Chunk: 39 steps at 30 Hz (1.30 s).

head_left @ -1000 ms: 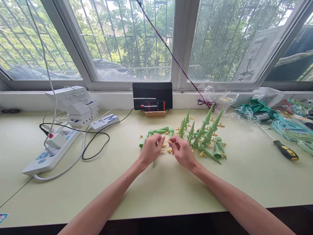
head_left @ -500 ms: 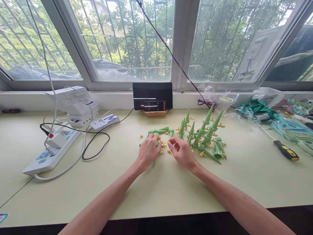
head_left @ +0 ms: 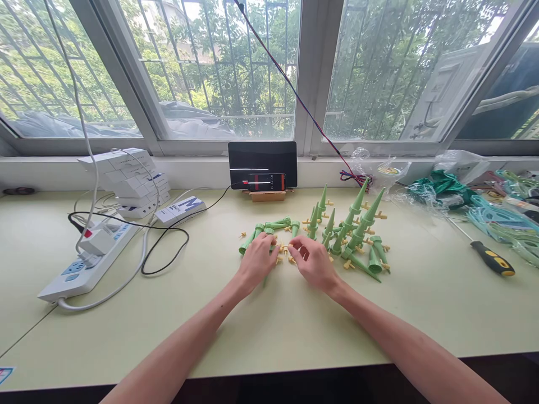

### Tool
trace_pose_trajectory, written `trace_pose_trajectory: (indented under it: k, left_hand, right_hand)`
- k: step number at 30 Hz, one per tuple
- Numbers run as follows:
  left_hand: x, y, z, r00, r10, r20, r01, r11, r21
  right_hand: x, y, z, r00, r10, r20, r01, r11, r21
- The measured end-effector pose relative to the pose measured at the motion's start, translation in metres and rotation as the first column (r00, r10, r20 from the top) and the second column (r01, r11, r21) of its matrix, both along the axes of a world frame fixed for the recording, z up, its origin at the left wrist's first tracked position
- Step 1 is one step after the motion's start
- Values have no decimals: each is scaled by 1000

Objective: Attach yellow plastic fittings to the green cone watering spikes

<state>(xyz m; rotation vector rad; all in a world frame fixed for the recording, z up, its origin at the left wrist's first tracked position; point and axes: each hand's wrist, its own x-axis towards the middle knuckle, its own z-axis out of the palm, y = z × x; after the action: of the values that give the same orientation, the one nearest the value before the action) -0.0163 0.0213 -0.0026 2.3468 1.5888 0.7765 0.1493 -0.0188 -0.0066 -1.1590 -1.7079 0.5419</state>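
My left hand [head_left: 257,260] is curled around a green plastic cone spike [head_left: 266,276] whose tip sticks out below the palm. My right hand [head_left: 312,261] is pinched on a small yellow plastic fitting [head_left: 289,247], held close to the left hand. Several small yellow fittings [head_left: 281,253] lie on the pale green table [head_left: 269,325] between and under the hands. A cluster of green cone spikes [head_left: 352,231] stands and lies just right of my right hand; more green spikes [head_left: 269,226] lie behind the left hand.
A white power strip [head_left: 86,259] with plugs and cables lies at the left, beside stacked white boxes [head_left: 126,178]. A phone on a wooden stand [head_left: 266,185] sits at the window sill. A screwdriver [head_left: 488,258] and plastic bags of parts [head_left: 497,213] are at the right.
The hands have drawn slightly closer together. The left hand lowered a little over the green spike; the right hand's pinch shifted slightly left.
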Motion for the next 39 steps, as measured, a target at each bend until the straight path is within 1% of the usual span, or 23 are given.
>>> trace_pose_trajectory:
  k: [6,11,16,20,25,32,39]
  left_hand:
    - [-1,1,-4,998,-18,57,16,1000,20]
    - [1,-1,-1,998,-14,65,12,999,34]
    - [3,-3,2,994,-28,106,21,998,61]
    - [3,-3,3,987,-52,153,43,997,65]
    - [3,-3,3,978,-84,193,64,992,107]
    - [4,-3,3,973,-71,221,46,992,118]
    - [6,-5,7,958,-67,278,26,989,148]
  right_hand:
    - [0,0,0,1000,6,1,-6,1000,2]
    - [0,-1,2,1000,7,0,-7,1000,0]
    - [0,-2,4,1000,-1,9,1,1000,-3]
    - [1,-2,5,1000,-10,14,10,1000,-5]
    - [1,-2,4,1000,-27,17,26,1000,4]
    - [1,-2,5,999,-50,8,50,999,11]
    - [2,-1,5,998,-57,20,57,998,3]
